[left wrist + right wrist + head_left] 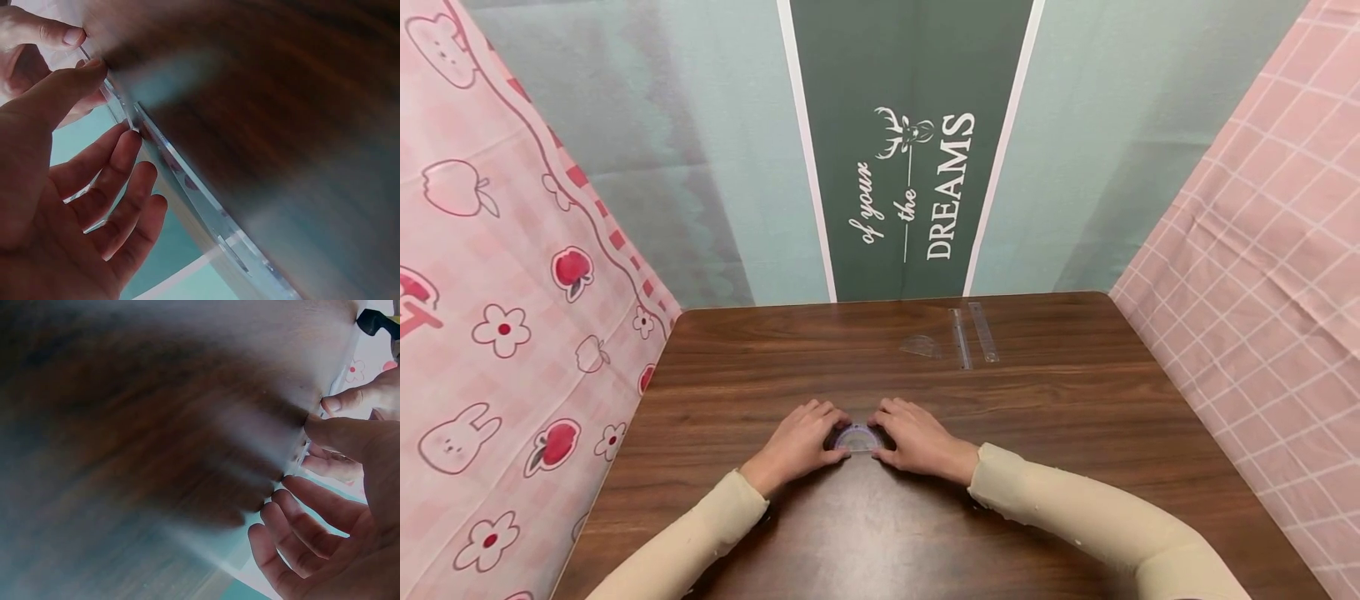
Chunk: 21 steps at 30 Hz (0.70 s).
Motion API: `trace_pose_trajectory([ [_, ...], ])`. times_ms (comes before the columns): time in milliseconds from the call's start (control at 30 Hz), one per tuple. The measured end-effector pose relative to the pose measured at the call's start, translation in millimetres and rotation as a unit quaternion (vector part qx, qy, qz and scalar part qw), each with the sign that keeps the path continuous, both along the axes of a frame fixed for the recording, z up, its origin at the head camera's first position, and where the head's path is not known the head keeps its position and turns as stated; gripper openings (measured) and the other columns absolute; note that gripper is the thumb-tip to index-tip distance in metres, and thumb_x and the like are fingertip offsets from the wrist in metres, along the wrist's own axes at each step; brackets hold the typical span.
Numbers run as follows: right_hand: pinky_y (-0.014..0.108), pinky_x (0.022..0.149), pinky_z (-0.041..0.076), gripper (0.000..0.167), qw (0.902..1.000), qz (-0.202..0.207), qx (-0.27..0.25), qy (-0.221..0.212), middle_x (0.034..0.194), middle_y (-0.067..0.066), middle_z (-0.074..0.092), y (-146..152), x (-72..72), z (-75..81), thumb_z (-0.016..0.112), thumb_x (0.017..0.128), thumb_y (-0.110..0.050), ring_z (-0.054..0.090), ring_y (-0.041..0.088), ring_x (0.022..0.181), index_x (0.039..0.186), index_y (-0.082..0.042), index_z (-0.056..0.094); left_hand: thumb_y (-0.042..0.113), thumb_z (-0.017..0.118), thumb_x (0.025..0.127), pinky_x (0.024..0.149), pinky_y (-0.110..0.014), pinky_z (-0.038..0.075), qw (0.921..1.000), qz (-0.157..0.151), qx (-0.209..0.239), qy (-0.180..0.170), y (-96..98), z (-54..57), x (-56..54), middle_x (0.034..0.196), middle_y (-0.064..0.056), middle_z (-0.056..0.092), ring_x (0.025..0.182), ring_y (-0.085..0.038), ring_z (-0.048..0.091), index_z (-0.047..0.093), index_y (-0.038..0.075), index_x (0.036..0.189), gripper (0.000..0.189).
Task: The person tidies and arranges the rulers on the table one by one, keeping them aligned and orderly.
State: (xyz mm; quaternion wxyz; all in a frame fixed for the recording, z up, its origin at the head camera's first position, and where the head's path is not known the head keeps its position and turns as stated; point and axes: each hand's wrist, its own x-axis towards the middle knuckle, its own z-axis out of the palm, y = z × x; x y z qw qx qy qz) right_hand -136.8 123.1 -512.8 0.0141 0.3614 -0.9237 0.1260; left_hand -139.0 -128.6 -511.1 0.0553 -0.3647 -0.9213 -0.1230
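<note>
A small clear protractor (857, 442) with a purple scale lies between the two hands low over the table, its straight side toward the person. My left hand (805, 439) pinches its left end between thumb and forefinger. At the right end, my right hand (917, 437) holds it the same way, thumb at the near edge and fingers at the far edge. In the left wrist view, the left hand (75, 181) has its other fingers loosely bent off the protractor. The right hand's fingertips (289, 481) line up along the table surface in the right wrist view.
Farther back on the brown wood table (760, 350) lie a second clear protractor (921, 346), a clear ruler (961, 339) and another clear ruler (983, 332). Pink patterned cloth (505, 392) hangs at the left, pink checked cloth (1247, 275) at the right, and a green printed curtain (910, 75) behind.
</note>
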Motion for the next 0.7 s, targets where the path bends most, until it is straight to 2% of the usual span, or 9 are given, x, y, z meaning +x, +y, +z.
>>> trace_pose_trajectory([
  [700, 0.039, 0.087, 0.054, 0.041, 0.9999, 0.005, -0.001, -0.015, 0.11, 0.002, 0.062, 1.5, 0.7, 0.9, 0.083, 0.095, -0.039, 0.058, 0.018, 0.097, 0.124, -0.011, 0.074, 0.04, 0.09, 0.088, 0.082, -0.04, 0.054, 0.9998, 0.008, -0.006, -0.017, 1.3, 1.8, 0.4, 0.108, -0.001, 0.071, 0.092, -0.019, 0.062, 0.075, 0.013, 0.12, 0.044],
])
